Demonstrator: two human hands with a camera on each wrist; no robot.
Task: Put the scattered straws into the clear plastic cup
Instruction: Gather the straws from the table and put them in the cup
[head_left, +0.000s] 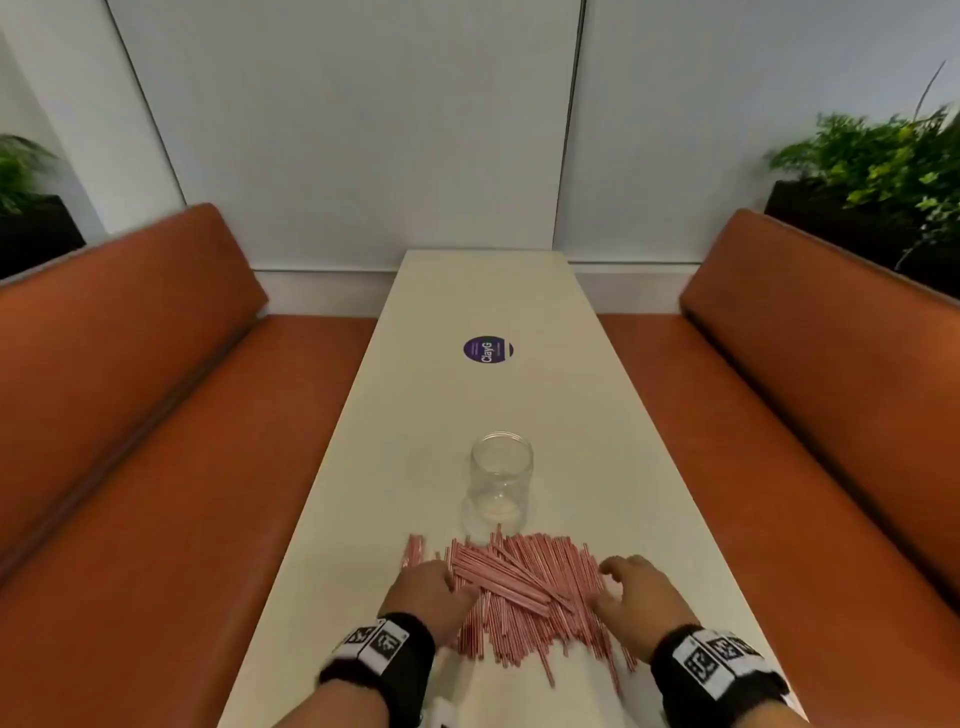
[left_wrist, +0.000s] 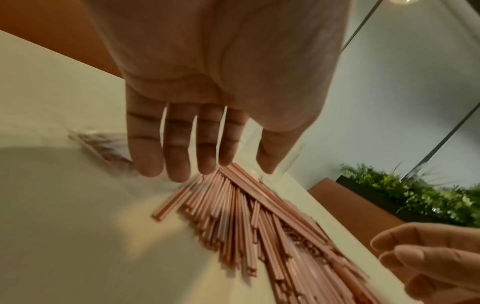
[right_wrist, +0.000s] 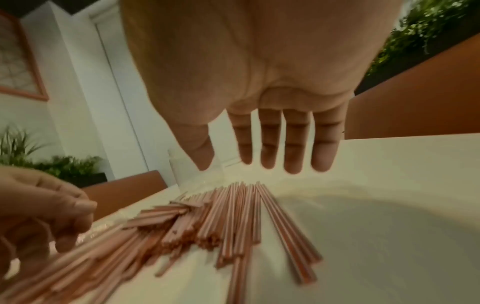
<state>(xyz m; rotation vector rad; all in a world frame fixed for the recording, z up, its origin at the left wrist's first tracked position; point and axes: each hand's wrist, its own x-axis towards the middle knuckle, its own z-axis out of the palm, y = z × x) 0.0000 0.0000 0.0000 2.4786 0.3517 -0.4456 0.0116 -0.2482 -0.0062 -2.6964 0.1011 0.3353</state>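
A heap of thin pink straws (head_left: 524, 592) lies across the near part of the cream table (head_left: 613, 467). Just beyond it stands the clear plastic cup (head_left: 501, 480), upright, with no straw in it. My left hand (head_left: 434, 592) hovers at the left edge of the heap, its fingers (left_wrist: 179, 162) straight and spread over the straw ends (left_wrist: 233, 205). At the right edge is my right hand (head_left: 636, 587), fingers (right_wrist: 293, 152) straight above the straws (right_wrist: 233, 216). Neither hand holds a straw.
A purple round sticker (head_left: 487, 349) sits farther along the table. Orange bench seats (head_left: 171, 467) (head_left: 810, 441) flank both long sides. Potted plants (head_left: 893, 161) stand behind the right bench and at the far left. A small loose group of straws (head_left: 414, 551) lies left of the heap.
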